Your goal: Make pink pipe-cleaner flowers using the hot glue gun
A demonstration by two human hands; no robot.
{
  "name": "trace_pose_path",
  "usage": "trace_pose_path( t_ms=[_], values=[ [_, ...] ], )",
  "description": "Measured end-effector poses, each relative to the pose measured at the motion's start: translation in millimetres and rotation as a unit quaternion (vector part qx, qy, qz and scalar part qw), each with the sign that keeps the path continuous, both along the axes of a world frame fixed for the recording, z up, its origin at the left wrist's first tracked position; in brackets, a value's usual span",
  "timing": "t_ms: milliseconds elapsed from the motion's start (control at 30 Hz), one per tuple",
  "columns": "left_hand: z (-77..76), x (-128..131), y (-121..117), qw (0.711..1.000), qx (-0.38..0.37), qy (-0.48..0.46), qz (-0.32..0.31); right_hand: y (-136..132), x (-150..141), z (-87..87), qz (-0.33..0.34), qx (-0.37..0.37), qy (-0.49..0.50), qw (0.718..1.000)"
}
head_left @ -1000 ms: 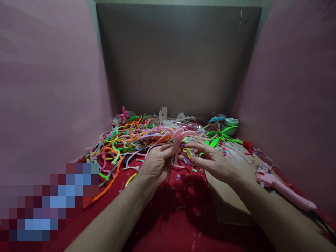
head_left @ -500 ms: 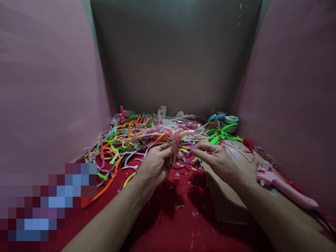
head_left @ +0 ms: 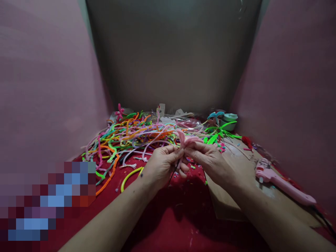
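Observation:
A pink pipe-cleaner flower (head_left: 181, 137) is held up in front of me, its petals fanning above my fingers. My left hand (head_left: 164, 162) is closed around its base, with a thin dark stem running down below the fingers. The thumb and fingertips of my right hand (head_left: 207, 156) pinch the flower's right side near the base, touching the left hand's fingertips. My fingers hide the flower's lower part. Behind the hands spreads a tangled heap of coloured pipe cleaners (head_left: 128, 134).
A pink hot glue gun (head_left: 286, 183) lies on a cardboard sheet (head_left: 241, 161) at right. Green pipe-cleaner leaves (head_left: 222, 131), a blue flower (head_left: 215, 115) and a pale green container (head_left: 229, 121) stand behind. Fibre scraps dot the red cloth (head_left: 157, 224). Walls rise on three sides.
My right hand has moved left and now pinches the pink flower beside my left hand. The flower has tilted to the right and sits slightly lower.

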State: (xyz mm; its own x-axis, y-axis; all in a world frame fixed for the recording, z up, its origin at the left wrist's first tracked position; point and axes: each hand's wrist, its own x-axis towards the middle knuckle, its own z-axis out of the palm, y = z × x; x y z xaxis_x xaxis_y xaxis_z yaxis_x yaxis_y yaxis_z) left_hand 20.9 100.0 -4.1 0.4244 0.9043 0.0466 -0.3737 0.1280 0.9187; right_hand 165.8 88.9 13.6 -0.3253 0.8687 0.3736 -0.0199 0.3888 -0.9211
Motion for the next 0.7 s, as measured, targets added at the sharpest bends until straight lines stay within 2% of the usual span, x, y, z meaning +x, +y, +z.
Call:
trace_pose_path(
  t_ms=[233, 433, 600, 700],
  values=[
    [-0.1, -1, -1, 1.0, 0.009, -0.002, 0.0, 5, 3, -9.7, -0.024, -0.022, 0.014, 0.999],
    [-0.4, -2, -2, 1.0, 0.021, 0.008, -0.01, 9, 4, -14.9, 0.044, -0.073, 0.038, 0.996],
    [0.9, -3, -2, 0.999, 0.019, 0.033, 0.004, 11, 1, -14.4, -0.032, -0.064, 0.073, 0.995],
    [2.6, -3, -3, 0.999, 0.022, 0.041, 0.014, 13, -1, -18.7, -0.014, -0.083, 0.123, 0.989]
  ],
)
